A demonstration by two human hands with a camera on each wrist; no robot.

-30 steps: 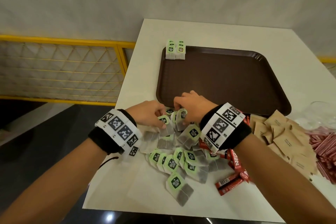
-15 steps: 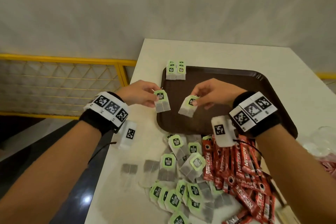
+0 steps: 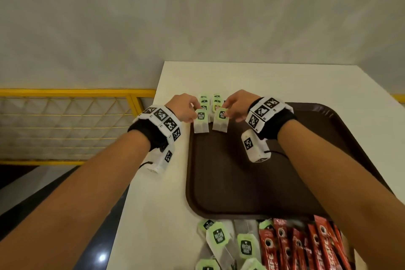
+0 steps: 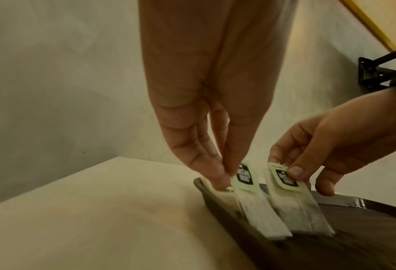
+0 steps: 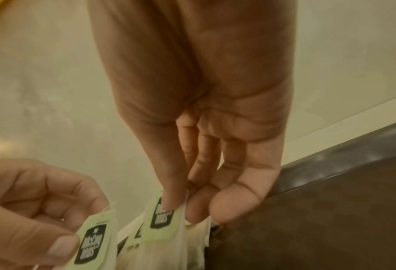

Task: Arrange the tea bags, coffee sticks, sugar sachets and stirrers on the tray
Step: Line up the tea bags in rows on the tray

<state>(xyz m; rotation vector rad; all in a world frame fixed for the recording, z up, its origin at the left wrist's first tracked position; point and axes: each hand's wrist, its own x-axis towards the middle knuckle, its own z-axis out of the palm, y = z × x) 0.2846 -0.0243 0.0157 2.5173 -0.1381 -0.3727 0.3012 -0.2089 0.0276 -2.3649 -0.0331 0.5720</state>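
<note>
Sitting on a white table (image 3: 274, 76), brown tray (image 3: 241, 182) takes up most of it, floor mostly bare. Yellow railing (image 3: 72, 92) off the table's left side. Loose pile at the tray's near edge: red coffee sticks (image 3: 306, 245) on the right, spare tea bags (image 3: 232, 243) beside them on the left. Both hands are at the tray's far-left corner. Left hand (image 3: 184, 107) pinches a tea bag (image 3: 200, 124) by its green tag, thumb and fingertips closed on it; bag's lower end lies on the tray. Right hand (image 3: 237, 105) pinches a second tea bag (image 3: 221, 121) the same way, just beside the first. Behind them, two short rows of placed tea bags (image 3: 210, 103) against the tray's far rim.
</note>
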